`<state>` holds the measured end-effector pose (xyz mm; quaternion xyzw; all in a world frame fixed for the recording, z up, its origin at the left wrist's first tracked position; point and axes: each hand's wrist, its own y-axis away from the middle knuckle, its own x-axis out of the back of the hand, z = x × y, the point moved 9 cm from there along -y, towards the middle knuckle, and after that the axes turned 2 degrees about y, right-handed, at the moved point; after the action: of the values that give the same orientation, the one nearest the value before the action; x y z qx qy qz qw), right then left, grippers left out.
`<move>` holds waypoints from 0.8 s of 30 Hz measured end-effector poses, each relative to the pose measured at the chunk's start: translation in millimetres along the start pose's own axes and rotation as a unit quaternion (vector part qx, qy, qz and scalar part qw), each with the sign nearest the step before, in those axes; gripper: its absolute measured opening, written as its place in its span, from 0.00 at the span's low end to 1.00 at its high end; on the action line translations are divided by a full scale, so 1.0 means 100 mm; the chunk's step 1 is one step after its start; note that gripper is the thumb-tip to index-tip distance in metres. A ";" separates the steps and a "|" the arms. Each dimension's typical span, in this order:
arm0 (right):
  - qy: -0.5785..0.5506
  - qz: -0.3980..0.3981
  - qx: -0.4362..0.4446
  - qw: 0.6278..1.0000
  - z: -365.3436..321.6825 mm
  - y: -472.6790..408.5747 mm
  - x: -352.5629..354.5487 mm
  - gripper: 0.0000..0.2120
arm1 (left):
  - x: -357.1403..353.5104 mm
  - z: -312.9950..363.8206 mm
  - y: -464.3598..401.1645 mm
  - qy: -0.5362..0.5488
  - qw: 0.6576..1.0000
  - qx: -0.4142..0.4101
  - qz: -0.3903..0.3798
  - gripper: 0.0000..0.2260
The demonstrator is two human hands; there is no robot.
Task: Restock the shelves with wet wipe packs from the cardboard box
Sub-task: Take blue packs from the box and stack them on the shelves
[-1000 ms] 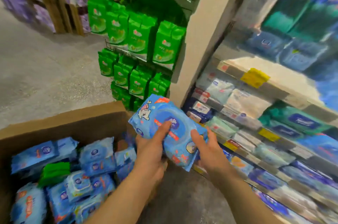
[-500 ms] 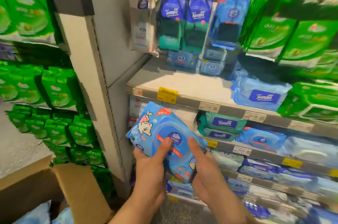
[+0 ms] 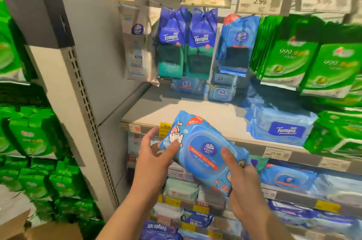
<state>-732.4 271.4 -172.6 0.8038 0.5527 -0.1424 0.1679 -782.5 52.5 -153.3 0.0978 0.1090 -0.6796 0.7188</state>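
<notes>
A blue Vinda wet wipe pack (image 3: pixel 203 153) with a cartoon print is tilted in front of the shelf edge, held by both hands. My left hand (image 3: pixel 154 157) grips its upper left corner, thumb on top. My right hand (image 3: pixel 241 184) holds its lower right end, thumb on the lid. Just behind the pack lies a grey shelf (image 3: pixel 176 110) whose left part is bare. Two small stacks of similar blue Vinda packs (image 3: pixel 221 90) stand at the back of that shelf. A corner of the cardboard box (image 3: pixel 45 230) shows at the bottom left.
A blue Tempo pack (image 3: pixel 282 126) lies on the shelf's right part, beside green packs (image 3: pixel 337 135). Tempo bags (image 3: pixel 188 43) and green 999 packs (image 3: pixel 293 57) hang above. Lower shelves (image 3: pixel 293 179) hold more wipes. Green packs (image 3: pixel 35 134) fill the end display on the left.
The view swung from the box up to the shelves. Both hands carried the blue pack up and rightward, from above the box to the front of the middle shelf.
</notes>
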 end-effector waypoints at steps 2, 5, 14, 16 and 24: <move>0.017 0.007 0.024 1.000 -0.12 -0.19 -0.09 0.23 | -0.07 0.09 -0.23 -0.035 0.998 -0.035 -0.032 0.20; 0.061 -0.009 0.059 0.996 -0.32 -0.52 -0.37 0.09 | -0.11 0.24 -0.63 -0.082 0.992 -0.057 -0.072 0.17; 0.213 0.005 0.136 0.967 -0.51 -1.55 -0.81 0.20 | -0.07 0.39 -1.66 -0.302 0.931 -0.129 -0.157 0.10; 0.222 -0.006 0.130 0.966 -0.43 -1.74 -0.86 0.19 | -0.04 0.32 -1.84 -0.350 0.915 -0.127 -0.153 0.08; 0.554 -0.082 0.121 0.820 -0.14 -2.37 -0.81 0.37 | 0.05 0.21 -2.38 -0.558 0.819 -0.131 -0.032 0.14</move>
<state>-982.0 287.5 -153.1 0.7127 0.5946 0.2480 -0.2775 -1019.2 28.2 -132.8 -0.3966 -0.2194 -0.6200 0.6404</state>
